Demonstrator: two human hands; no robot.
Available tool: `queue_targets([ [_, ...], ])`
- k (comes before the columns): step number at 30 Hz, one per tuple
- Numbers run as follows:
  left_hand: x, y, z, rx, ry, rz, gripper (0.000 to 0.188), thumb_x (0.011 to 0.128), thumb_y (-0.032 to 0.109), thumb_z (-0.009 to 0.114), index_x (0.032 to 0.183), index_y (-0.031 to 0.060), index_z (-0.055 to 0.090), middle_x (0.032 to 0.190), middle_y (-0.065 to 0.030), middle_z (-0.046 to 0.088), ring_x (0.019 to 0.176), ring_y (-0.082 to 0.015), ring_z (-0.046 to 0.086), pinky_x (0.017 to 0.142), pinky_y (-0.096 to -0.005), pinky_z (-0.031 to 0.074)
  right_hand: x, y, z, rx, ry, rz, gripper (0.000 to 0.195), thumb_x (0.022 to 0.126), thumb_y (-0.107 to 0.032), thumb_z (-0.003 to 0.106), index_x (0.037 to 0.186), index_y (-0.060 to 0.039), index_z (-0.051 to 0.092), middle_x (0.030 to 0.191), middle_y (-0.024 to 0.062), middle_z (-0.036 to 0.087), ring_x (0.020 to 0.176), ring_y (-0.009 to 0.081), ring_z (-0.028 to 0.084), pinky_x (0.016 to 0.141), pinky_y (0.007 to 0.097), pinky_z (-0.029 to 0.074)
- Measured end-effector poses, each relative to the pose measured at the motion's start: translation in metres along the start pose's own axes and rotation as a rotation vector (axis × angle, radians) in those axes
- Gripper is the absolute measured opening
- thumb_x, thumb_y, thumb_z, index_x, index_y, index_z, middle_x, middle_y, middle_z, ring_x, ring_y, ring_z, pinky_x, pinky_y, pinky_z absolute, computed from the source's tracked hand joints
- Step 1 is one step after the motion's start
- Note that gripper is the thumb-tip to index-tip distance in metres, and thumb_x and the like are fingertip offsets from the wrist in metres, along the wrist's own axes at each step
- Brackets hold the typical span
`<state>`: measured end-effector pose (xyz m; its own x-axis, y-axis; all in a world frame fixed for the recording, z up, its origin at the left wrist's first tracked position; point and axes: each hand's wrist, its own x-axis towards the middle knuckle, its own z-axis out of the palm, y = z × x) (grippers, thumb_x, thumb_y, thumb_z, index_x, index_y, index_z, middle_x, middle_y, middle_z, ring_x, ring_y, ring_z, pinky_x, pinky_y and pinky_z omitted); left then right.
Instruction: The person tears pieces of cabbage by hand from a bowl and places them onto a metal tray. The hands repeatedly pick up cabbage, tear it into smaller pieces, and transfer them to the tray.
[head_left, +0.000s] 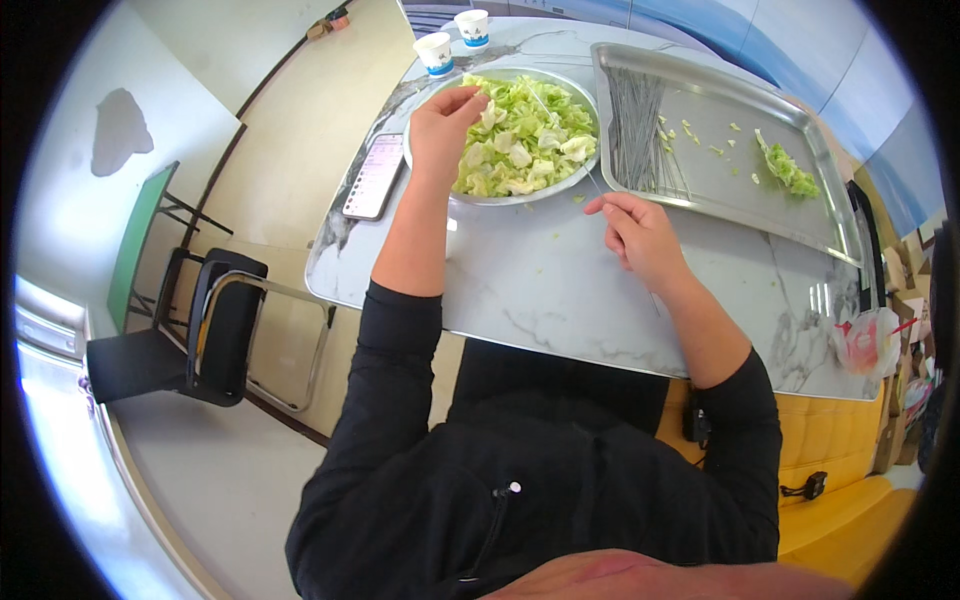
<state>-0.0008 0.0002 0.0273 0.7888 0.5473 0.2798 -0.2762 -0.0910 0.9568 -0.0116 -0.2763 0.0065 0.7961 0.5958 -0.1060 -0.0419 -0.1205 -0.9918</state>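
My right hand (637, 236) holds a thin metal skewer (596, 182) between thumb and fingers in front of a round metal bowl (517, 200). The skewer's far end reaches over the bowl, and its near end sticks out below my hand. Chopped pale green lettuce (517, 142) fills the bowl. Over the bowl's left side is my left hand (444, 127), thumb and fingertips close together. Whether a leaf piece is pinched there is hard to make out. One leaf piece (577, 148) overlaps the skewer's line; I cannot tell if it is threaded.
Right of the bowl, a metal tray (720, 214) holds bundled skewers (634, 131), leaf scraps and a clump of lettuce (787, 169). A phone (373, 176) lies left; two paper cups (435, 54) stand behind. A plastic bag (866, 341) sits at the marble-patterned table's (540, 292) right edge.
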Motion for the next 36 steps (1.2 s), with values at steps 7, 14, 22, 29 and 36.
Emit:
queue_targets([
  [7,-0.015,0.005,0.011,0.472,-0.081,0.075,0.021,0.08,0.013,0.071,0.1,0.0058,0.07,0.085,-0.0056,0.069,0.074,-0.0109,0.062,0.067,-0.0232,0.048,0.003,0.0,-0.001,0.02,0.006,-0.02,0.022,0.096,-0.018,0.045,0.097,-0.004,0.062,0.053,-0.0032,0.042,0.044,0.0039,0.033,0.042,0.0218,0.027],
  [14,-0.012,-0.022,0.026,0.912,-0.154,0.584,0.018,0.077,0.018,0.07,0.094,0.0132,0.073,0.096,-0.0038,0.064,0.092,-0.0239,0.059,0.077,-0.0361,0.05,0.004,0.001,-0.001,0.035,0.014,-0.021,0.022,0.096,-0.018,0.045,0.097,-0.0039,0.062,0.053,-0.0031,0.042,0.043,0.0037,0.033,0.041,0.0215,0.027],
  [22,-0.017,-0.021,0.025,1.047,-0.157,0.569,0.019,0.076,0.019,0.07,0.094,0.0127,0.073,0.096,-0.0042,0.062,0.095,-0.0235,0.059,0.08,-0.0351,0.049,0.004,0.002,0.0,0.056,0.007,-0.037,0.022,0.096,-0.017,0.044,0.098,-0.0045,0.062,0.053,-0.0033,0.042,0.043,0.0039,0.032,0.041,0.0214,0.026],
  [29,-0.014,-0.024,0.028,1.099,-0.109,0.532,0.014,0.078,0.02,0.069,0.09,0.0155,0.074,0.092,-0.0019,0.065,0.081,-0.0217,0.063,0.069,-0.0341,0.051,0.005,0.0,-0.002,0.049,0.011,-0.006,0.022,0.096,-0.018,0.044,0.099,-0.0048,0.062,0.053,-0.0036,0.041,0.043,0.004,0.032,0.041,0.0217,0.026],
  [36,-0.013,-0.002,0.019,0.331,-0.029,0.125,0.018,0.08,0.012,0.071,0.097,0.0063,0.072,0.091,-0.0051,0.067,0.075,-0.0133,0.064,0.065,-0.0256,0.05,0.004,-0.002,-0.004,0.129,0.021,-0.023,0.022,0.097,-0.019,0.044,0.101,-0.0051,0.061,0.056,-0.0028,0.045,0.042,0.0038,0.03,0.04,0.021,0.025],
])
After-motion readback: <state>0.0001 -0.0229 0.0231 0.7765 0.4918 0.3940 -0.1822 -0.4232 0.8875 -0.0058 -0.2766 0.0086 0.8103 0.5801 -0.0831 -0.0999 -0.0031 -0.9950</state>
